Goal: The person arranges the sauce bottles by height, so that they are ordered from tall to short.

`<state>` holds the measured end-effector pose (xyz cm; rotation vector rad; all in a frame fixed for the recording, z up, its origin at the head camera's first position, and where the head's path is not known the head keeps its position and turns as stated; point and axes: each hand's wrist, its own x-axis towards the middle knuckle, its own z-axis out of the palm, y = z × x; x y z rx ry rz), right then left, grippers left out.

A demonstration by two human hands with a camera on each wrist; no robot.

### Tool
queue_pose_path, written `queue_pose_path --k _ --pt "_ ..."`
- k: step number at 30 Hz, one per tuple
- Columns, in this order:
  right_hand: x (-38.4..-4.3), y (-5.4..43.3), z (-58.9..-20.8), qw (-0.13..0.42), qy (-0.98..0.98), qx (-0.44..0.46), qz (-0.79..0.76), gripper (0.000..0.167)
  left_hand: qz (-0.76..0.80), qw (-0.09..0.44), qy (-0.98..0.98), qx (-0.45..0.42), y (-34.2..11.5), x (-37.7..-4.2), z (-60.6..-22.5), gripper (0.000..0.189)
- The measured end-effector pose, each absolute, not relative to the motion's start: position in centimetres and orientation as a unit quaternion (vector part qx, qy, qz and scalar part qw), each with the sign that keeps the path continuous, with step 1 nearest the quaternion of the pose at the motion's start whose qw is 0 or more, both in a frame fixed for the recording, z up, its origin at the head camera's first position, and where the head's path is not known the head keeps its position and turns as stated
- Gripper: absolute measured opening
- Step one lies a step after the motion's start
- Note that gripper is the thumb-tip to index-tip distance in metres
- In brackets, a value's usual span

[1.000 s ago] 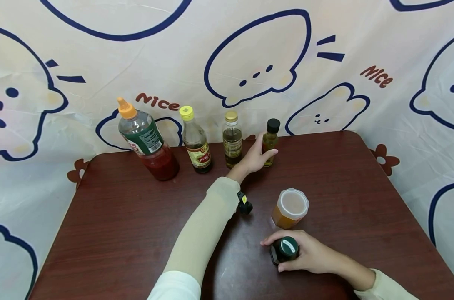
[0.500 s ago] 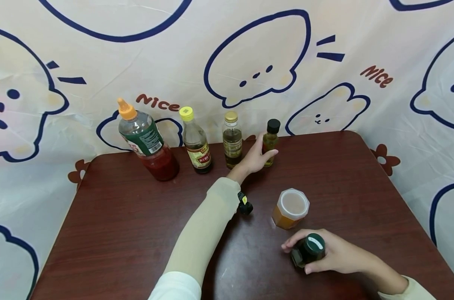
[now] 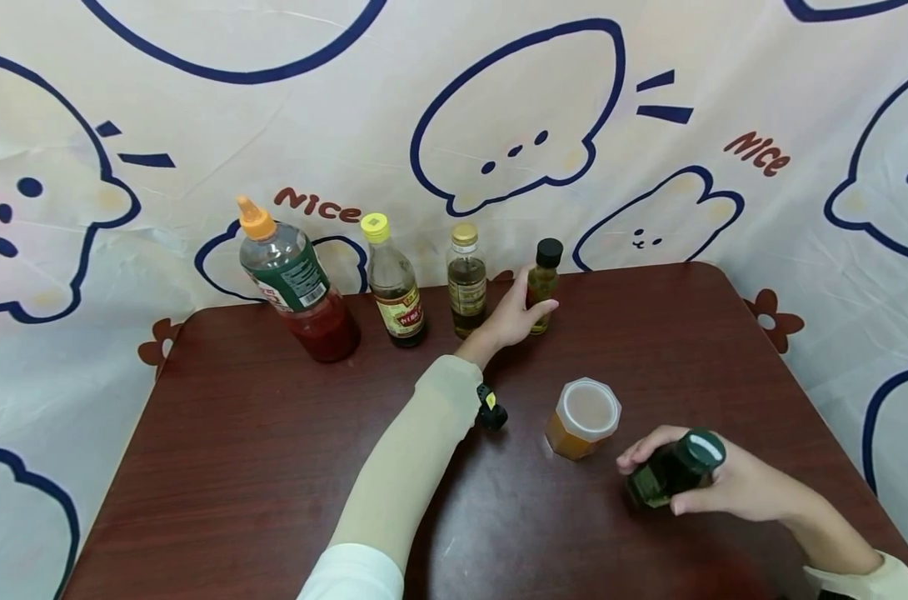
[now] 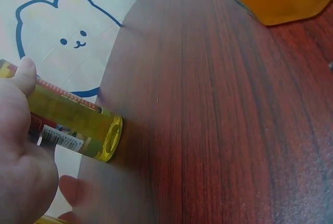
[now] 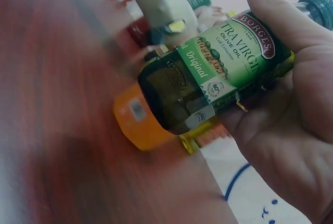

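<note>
At the back edge of the table, my left hand (image 3: 508,318) grips a small bottle of yellow oil (image 3: 542,285) with a black cap. The left wrist view shows the thumb on this oil bottle (image 4: 73,117), above its barcode. Toward the front right, my right hand (image 3: 750,482) holds a dark green olive oil bottle (image 3: 667,475) by its upper part, tilted, with its base pointing left. Its green "Extra Virgin" label (image 5: 234,52) faces the right wrist camera. Between the hands stands an octagonal jar (image 3: 583,417) with a white lid and orange contents.
Left of my left hand stand a gold-capped bottle (image 3: 466,287), a yellow-capped sauce bottle (image 3: 397,292) and a large red sauce squeeze bottle (image 3: 304,292). They line the back of the dark wood table (image 3: 274,483), before a cartoon-printed cloth (image 3: 334,133). My left arm crosses the middle.
My right hand has carried the olive oil bottle to the right and slightly back, tilting it from upright. The left hand stays on its small bottle.
</note>
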<state>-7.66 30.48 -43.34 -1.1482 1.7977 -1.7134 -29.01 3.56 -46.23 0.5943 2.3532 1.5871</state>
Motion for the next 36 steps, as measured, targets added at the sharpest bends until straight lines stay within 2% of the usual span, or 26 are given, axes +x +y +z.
queue_pose_path --k 16,36 --pt "-13.1 34.6 -43.3 0.167 0.683 -0.360 -0.614 0.052 0.542 0.124 0.808 0.198 3.7 -29.1 -46.2 0.069" --pt "-21.8 34.1 -42.2 0.147 0.779 -0.283 -0.539 0.039 0.540 0.125 0.808 0.200 3.5 -29.0 -46.2 0.068"
